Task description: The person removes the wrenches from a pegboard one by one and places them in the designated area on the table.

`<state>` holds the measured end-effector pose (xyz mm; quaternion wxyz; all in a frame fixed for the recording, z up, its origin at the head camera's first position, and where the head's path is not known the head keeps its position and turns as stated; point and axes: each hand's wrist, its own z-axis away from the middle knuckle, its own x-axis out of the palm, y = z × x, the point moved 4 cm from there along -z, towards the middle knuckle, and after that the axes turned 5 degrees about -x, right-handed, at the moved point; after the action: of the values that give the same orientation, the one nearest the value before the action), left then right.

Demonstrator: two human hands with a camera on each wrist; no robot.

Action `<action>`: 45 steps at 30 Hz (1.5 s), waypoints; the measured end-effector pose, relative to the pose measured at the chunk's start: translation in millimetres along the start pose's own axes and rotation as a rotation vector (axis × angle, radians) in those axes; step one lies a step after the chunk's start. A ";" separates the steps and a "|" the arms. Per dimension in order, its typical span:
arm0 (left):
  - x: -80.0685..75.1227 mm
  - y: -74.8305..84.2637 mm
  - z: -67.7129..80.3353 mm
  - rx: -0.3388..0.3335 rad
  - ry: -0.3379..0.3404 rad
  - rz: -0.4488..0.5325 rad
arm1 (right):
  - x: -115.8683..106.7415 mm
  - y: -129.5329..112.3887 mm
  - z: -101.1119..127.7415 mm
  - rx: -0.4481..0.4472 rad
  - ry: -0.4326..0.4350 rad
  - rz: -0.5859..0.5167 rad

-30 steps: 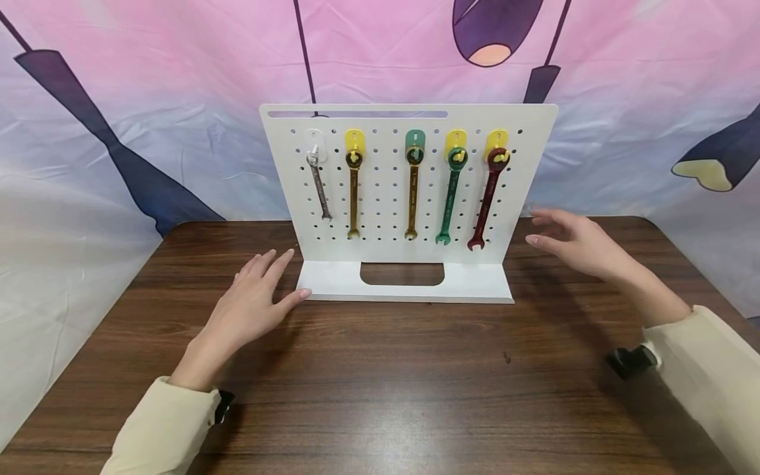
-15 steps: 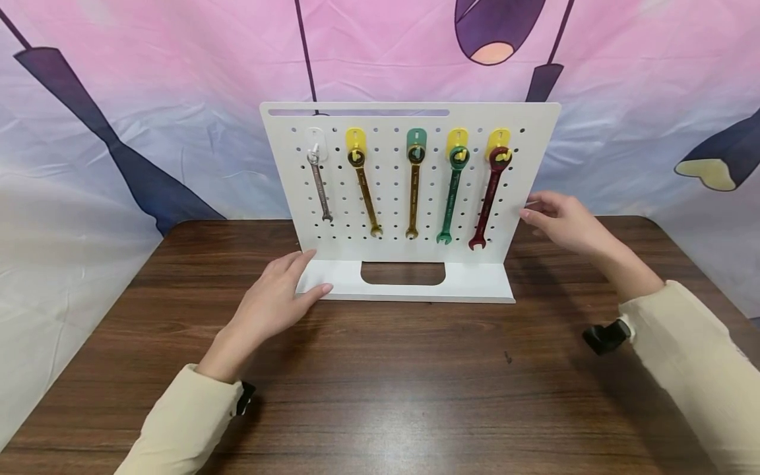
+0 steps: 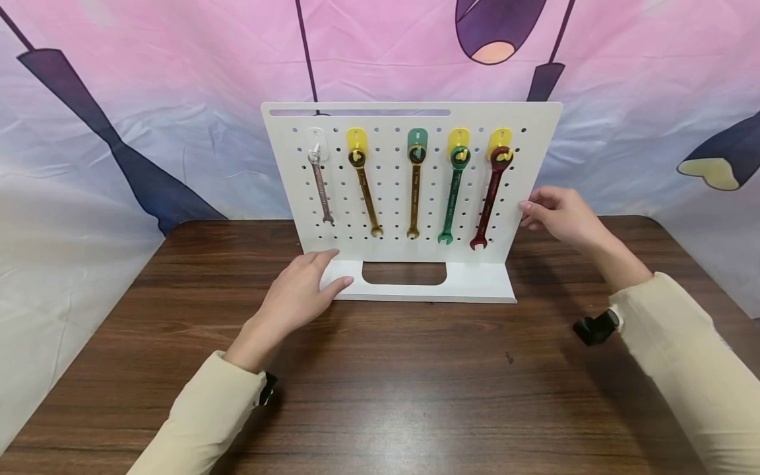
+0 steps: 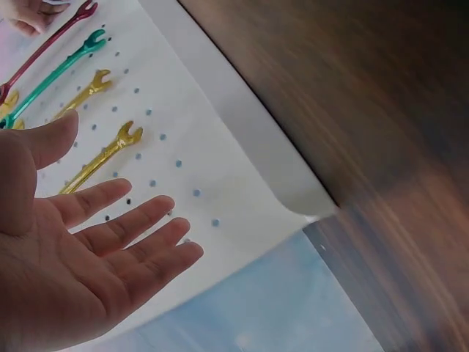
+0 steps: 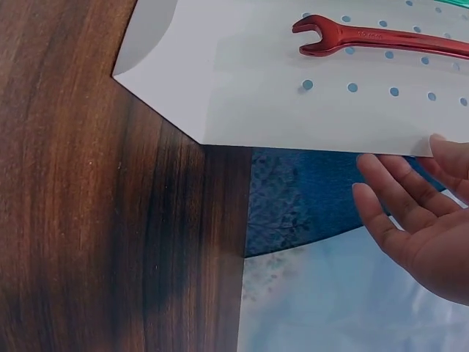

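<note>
A white pegboard stand stands upright on the brown table. Five wrenches hang on it: silver, gold, bronze, green and red. The gold one hangs slanted. My left hand lies with straight fingers on the left end of the stand's foot plate. In the left wrist view its palm is spread before the board. My right hand touches the board's right edge; its fingers reach behind the board, near the red wrench.
A pink and blue printed cloth hangs behind the table and down its left side. The table's back edge runs just behind the stand. Bare wood lies between the stand and me.
Both hands have moved in to the stand: the left onto its foot plate, the right to its right edge. The gold wrench's lower end has swung right.
</note>
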<state>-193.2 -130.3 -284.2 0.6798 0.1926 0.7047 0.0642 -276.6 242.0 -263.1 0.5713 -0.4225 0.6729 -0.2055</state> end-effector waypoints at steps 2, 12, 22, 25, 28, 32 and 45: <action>0.6 5.5 -2.0 0.011 -0.001 0.008 | -0.1 0.7 -0.7 -0.001 0.008 0.007; 3.6 26.0 -14.7 0.063 0.018 0.060 | 1.0 2.1 -3.3 -0.004 0.032 -0.011; 10.3 41.4 -28.5 0.134 0.001 0.165 | 1.7 4.5 -4.2 0.003 0.031 -0.023; 12.1 48.1 -33.0 0.155 -0.017 0.190 | 2.0 3.8 -4.5 -0.001 0.035 -0.021; 13.5 55.9 -36.9 0.155 -0.040 0.212 | 2.2 2.9 -4.8 -0.003 0.036 -0.017; 18.0 66.6 -43.1 0.177 -0.055 0.235 | 1.8 2.2 -4.9 -0.004 0.037 -0.004; 31.2 91.1 -60.3 0.182 -0.084 0.363 | 1.5 1.5 -5.5 -0.003 0.029 0.023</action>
<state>-235.7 -25.2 -277.2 0.6658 0.3794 0.6323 0.1135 -282.3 240.5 -263.7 0.5633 -0.4127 0.6861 -0.2041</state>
